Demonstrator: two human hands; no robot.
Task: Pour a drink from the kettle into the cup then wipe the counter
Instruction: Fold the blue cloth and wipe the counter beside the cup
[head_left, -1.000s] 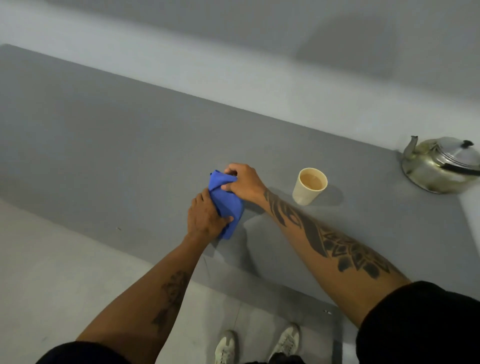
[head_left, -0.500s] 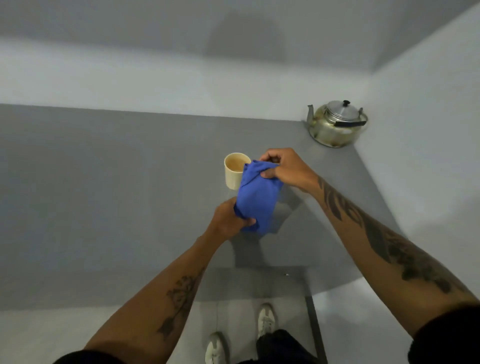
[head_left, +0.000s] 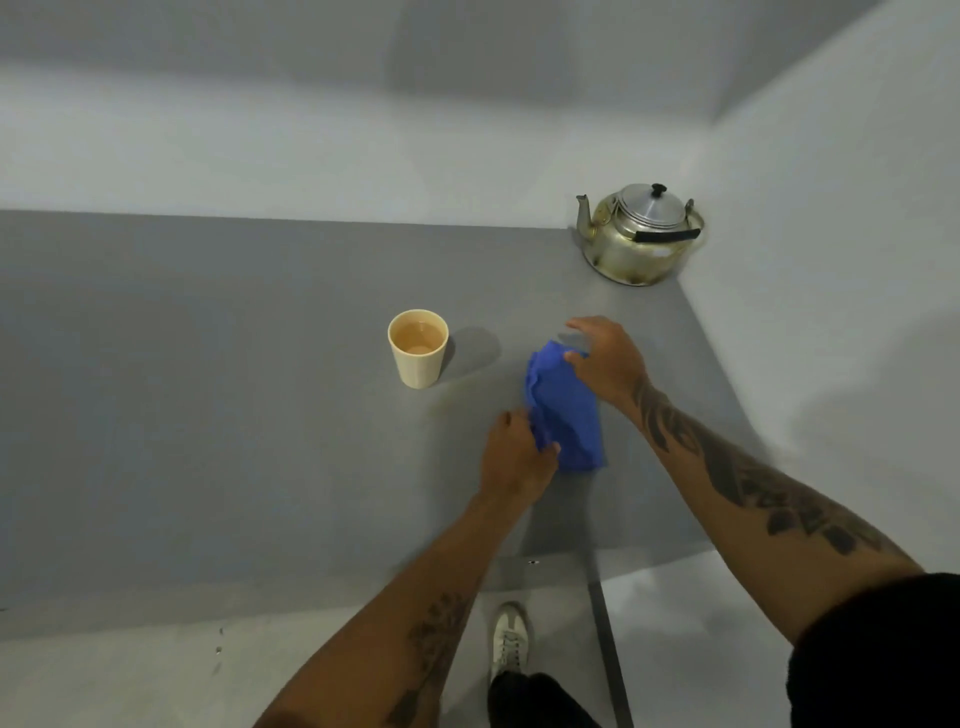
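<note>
A white shoe (head_left: 510, 640) stands on the floor below the grey desk (head_left: 208, 389). On the desk, the left hand (head_left: 514, 457) pinches the near edge of a blue cloth (head_left: 566, 410), while the right hand (head_left: 608, 361), fingers spread, touches its far end. Left of the cloth stands a cream cup (head_left: 418, 347) of tea. The metal kettle (head_left: 641, 234) sits in the far corner.
</note>
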